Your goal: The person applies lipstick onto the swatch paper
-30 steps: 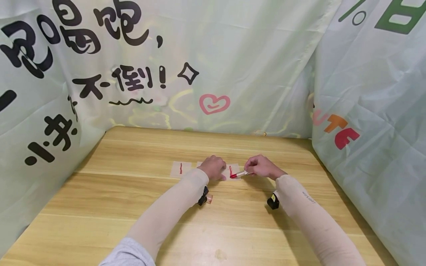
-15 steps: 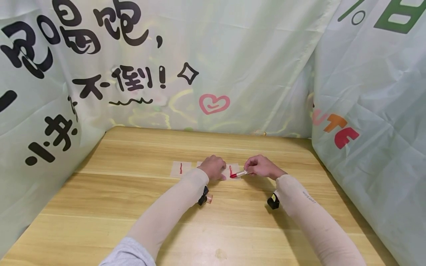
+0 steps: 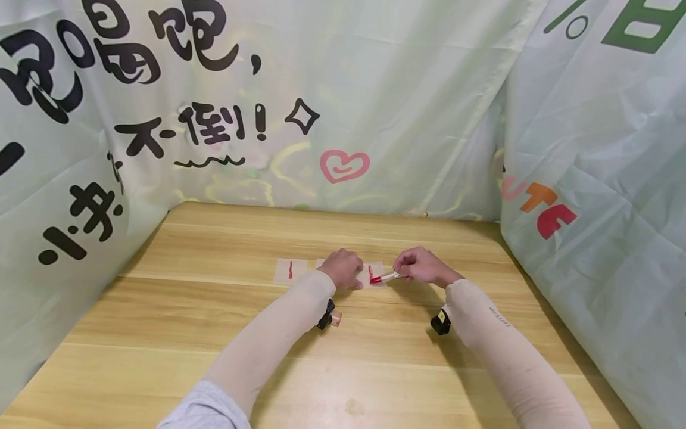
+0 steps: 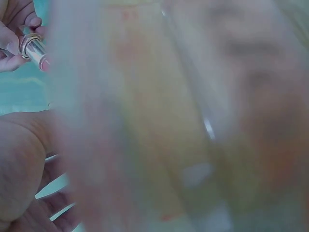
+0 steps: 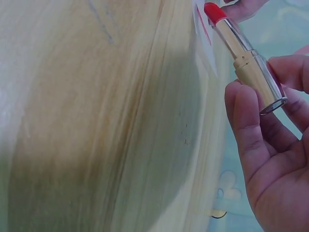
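My right hand (image 3: 423, 266) pinches a silver-and-gold lipstick (image 5: 256, 77) between thumb and fingers. Its red tip touches, or nearly touches, a small pale paper square (image 3: 379, 270) that bears a red stroke. My left hand (image 3: 342, 269) rests at that square's left side, fingers spread and loosely bent in the left wrist view. Left of it lies another paper square (image 3: 283, 272) with one red line. A sliver of paper (image 3: 320, 262) shows between them, mostly hidden by the left hand.
Under the left wrist, a small pinkish cylinder (image 3: 336, 320) shows beside the black wrist camera (image 3: 326, 316). Something large, translucent and blurred (image 4: 159, 121) fills most of the left wrist view. Printed cloth (image 3: 407, 119) closes off the wooden table's (image 3: 214, 333) back and sides.
The head view has shifted very slightly. Both hands and the lipstick stay almost in place, with the tip still at the lower part of the red mark.
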The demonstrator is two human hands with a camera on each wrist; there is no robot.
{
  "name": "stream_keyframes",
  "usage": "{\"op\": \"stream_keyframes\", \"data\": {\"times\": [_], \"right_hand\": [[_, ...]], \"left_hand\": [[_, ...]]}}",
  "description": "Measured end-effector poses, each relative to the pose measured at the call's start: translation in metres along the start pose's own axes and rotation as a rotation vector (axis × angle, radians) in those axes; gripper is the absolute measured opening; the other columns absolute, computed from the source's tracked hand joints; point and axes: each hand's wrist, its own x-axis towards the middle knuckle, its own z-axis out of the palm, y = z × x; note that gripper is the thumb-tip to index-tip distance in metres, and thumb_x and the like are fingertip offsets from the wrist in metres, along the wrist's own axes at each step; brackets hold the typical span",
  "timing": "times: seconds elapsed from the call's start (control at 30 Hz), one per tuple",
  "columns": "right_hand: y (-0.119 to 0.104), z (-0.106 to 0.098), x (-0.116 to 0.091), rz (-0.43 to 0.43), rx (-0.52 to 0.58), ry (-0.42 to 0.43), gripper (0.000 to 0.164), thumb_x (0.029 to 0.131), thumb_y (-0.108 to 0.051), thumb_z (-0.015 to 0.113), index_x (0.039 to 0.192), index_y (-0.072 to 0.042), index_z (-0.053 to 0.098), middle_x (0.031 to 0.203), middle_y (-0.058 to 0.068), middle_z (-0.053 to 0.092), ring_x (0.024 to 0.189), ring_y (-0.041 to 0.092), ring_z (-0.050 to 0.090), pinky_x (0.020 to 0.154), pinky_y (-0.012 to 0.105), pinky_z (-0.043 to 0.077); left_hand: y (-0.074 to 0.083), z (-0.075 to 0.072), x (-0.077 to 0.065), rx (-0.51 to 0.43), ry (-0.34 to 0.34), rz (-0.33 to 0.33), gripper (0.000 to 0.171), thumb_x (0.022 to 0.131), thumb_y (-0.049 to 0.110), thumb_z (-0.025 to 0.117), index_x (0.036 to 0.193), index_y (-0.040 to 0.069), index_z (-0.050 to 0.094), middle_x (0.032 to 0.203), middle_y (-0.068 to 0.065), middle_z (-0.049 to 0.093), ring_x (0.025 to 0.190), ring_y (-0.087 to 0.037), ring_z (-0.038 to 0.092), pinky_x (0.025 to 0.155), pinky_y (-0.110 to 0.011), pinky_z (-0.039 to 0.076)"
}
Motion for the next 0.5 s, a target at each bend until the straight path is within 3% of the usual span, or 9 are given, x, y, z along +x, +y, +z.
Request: {"op": "stream_keyframes", "data": {"times": [0.5], "right_hand": [[-0.0001, -0.0039, -0.0017, -0.018, 0.052, -0.002, 0.014, 0.094, -0.003, 0.057, 0.1, 0.007, 0.066, 0.086, 0.01, 0.067, 0.08, 0.033, 0.061, 0.071, 0.044, 0.055]], "left_hand": [[-0.0009, 0.0005, 0.0006, -0.008, -0.007, 0.004, 0.048, 0.084, 0.043, 0.073, 0.122, 0.014, 0.068, 0.124, 0.0, 0.064, 0.115, -0.022, 0.054, 0.102, -0.036, 0.04]]}}
